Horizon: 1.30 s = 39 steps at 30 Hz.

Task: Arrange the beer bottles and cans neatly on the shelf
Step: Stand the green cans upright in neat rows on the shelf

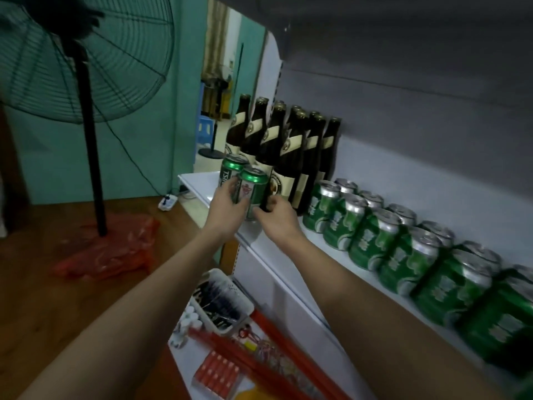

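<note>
At the white shelf's [202, 189] left end, before the dark glass bottles [288, 151], the left hand [227, 203] and right hand [277, 217] clamp two green aluminium cans [253, 186], probably light, smooth and dentable, best gripped mid-wall.

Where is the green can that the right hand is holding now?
In the head view, the green can stands at the left end of the white shelf, in front of the brown bottles, beside a second can held by the left hand.
</note>
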{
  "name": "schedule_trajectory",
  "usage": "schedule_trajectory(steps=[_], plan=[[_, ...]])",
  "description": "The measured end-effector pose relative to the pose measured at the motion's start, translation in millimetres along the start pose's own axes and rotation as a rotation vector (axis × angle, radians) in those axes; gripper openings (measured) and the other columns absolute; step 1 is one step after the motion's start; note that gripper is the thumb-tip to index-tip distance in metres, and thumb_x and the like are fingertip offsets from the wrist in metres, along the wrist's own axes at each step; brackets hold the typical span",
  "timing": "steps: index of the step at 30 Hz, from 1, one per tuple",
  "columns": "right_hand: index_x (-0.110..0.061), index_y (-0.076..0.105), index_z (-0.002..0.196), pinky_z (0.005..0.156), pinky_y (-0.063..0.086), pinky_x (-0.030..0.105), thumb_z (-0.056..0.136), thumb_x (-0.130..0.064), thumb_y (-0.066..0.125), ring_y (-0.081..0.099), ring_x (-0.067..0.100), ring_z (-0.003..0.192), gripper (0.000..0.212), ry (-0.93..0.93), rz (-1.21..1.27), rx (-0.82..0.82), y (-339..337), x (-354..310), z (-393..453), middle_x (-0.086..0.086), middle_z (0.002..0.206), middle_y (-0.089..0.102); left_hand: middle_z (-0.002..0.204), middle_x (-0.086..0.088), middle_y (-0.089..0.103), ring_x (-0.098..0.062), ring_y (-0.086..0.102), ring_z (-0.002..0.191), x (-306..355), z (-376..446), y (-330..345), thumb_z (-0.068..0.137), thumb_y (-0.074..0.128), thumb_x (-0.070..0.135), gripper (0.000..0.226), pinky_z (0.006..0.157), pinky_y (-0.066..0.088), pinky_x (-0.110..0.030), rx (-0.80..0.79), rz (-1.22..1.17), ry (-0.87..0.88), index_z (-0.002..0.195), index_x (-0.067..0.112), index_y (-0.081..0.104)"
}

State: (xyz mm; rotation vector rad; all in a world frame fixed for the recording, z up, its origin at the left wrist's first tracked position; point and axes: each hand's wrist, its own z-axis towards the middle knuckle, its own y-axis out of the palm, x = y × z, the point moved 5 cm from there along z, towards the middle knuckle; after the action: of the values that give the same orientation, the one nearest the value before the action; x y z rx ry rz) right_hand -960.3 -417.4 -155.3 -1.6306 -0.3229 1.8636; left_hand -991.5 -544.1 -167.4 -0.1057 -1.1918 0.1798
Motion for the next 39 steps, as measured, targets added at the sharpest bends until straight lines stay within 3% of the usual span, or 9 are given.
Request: schedule_trajectory(steps=[2, 5, 9, 13, 17, 22, 26, 30, 39], plan=[[-0.011, 0.06, 0.122, 0.088, 0.054, 0.037, 0.093, -0.024, 0.067, 0.065, 0.024, 0.104, 0.032, -0.022, 0.032, 0.025, 6.4, 0.2, 7.0, 0.006, 0.112, 0.07, 0.124, 0.008, 0.053, -0.007, 0.051, 0.114, -5.5, 4.4, 4.0, 0.099, 0.057, 0.018, 0.046, 0.092, 0.045, -0.025, 0.013, -0.026, 0.028, 0.144, 0.015, 0.046], [-0.02, 0.059, 0.108, 0.075, 0.053, 0.029, 0.094, -0.022, 0.066, 0.065, 0.018, 0.091, 0.016, -0.051, 0.072, 0.033, 13.0, 2.8, 10.0, -0.006, 0.089, 0.066, 0.124, -0.001, 0.061, -0.018, 0.059, 0.113, -13.3, 9.6, 7.6, 0.098, 0.056, 0.016, 0.034, 0.096, 0.052, -0.04, 0.024, -0.039, 0.052, 0.133, 0.013, 0.055], [-0.02, 0.059, 0.103, 0.088, 0.055, 0.041, 0.094, -0.022, 0.066, 0.066, 0.02, 0.093, 0.011, -0.056, 0.104, 0.082, 15.1, 4.0, 5.4, 0.0, 0.095, 0.07, 0.124, -0.002, 0.065, -0.015, 0.061, 0.112, -17.8, 8.9, 11.2, 0.099, 0.057, 0.019, 0.034, 0.098, 0.052, -0.039, -0.005, -0.093, 0.009, 0.133, 0.016, 0.053], [-0.017, 0.067, 0.109, 0.09, 0.055, 0.045, 0.09, -0.027, 0.07, 0.068, 0.023, 0.095, 0.021, -0.027, 0.136, 0.133, 5.2, 2.8, -8.8, 0.003, 0.099, 0.073, 0.12, 0.013, 0.056, 0.006, 0.056, 0.102, -10.9, -2.1, 8.5, 0.098, 0.061, 0.021, 0.047, 0.084, 0.048, -0.012, -0.034, -0.127, 0.013, 0.142, 0.017, 0.045], [-0.023, 0.068, 0.116, 0.081, 0.056, 0.03, 0.089, -0.024, 0.072, 0.066, 0.006, 0.086, 0.028, -0.075, 0.182, 0.223, -21.7, -3.8, -33.8, -0.014, 0.09, 0.069, 0.124, 0.012, 0.045, 0.013, 0.049, 0.094, 15.4, -23.1, 6.4, 0.096, 0.063, 0.027, 0.055, 0.065, 0.04, 0.005, -0.055, -0.105, 0.092, 0.147, 0.022, 0.042], [-0.022, 0.065, 0.127, 0.092, 0.056, 0.036, 0.095, -0.021, 0.066, 0.067, 0.011, 0.1, 0.033, -0.077, 0.315, 0.199, -59.4, -8.8, -78.3, -0.001, 0.108, 0.073, 0.114, 0.019, 0.051, -0.007, 0.056, 0.113, 58.1, -55.7, 14.8, 0.092, 0.069, 0.027, 0.039, 0.085, 0.058, -0.033, -0.219, -0.321, 0.069, 0.122, 0.039, 0.046], [-0.022, 0.056, 0.139, 0.101, 0.051, 0.039, 0.099, -0.025, 0.061, 0.062, 0.016, 0.115, 0.041, -0.089, 0.331, 0.207, -99.8, -8.7, -120.0, 0.005, 0.128, 0.066, 0.113, 0.009, 0.067, -0.001, 0.07, 0.094, 94.9, -85.6, 29.5, 0.09, 0.069, 0.037, 0.032, 0.067, 0.061, -0.035, -0.357, -0.427, 0.009, 0.115, 0.037, 0.047], [-0.03, 0.054, 0.14, 0.101, 0.049, 0.037, 0.1, -0.028, 0.058, 0.06, 0.019, 0.113, 0.04, -0.123, 0.282, 0.238, -142.6, -6.6, -161.2, 0.007, 0.127, 0.061, 0.125, 0.009, 0.062, -0.02, 0.069, 0.103, 135.1, -120.4, 47.4, 0.09, 0.063, 0.05, 0.036, 0.064, 0.06, -0.041, -0.527, -0.405, -0.054, 0.122, 0.055, 0.047], [-0.031, 0.059, 0.133, 0.099, 0.05, 0.046, 0.1, -0.027, 0.057, 0.06, 0.024, 0.114, 0.033, -0.203, 0.213, 0.314, -227.2, -3.6, -233.1, 0.008, 0.128, 0.059, 0.118, 0.002, 0.065, -0.026, 0.071, 0.099, 214.5, -181.5, 84.4, 0.089, 0.068, 0.042, 0.042, 0.064, 0.061, -0.049, -0.611, -0.38, 0.004, 0.127, 0.041, 0.051]])
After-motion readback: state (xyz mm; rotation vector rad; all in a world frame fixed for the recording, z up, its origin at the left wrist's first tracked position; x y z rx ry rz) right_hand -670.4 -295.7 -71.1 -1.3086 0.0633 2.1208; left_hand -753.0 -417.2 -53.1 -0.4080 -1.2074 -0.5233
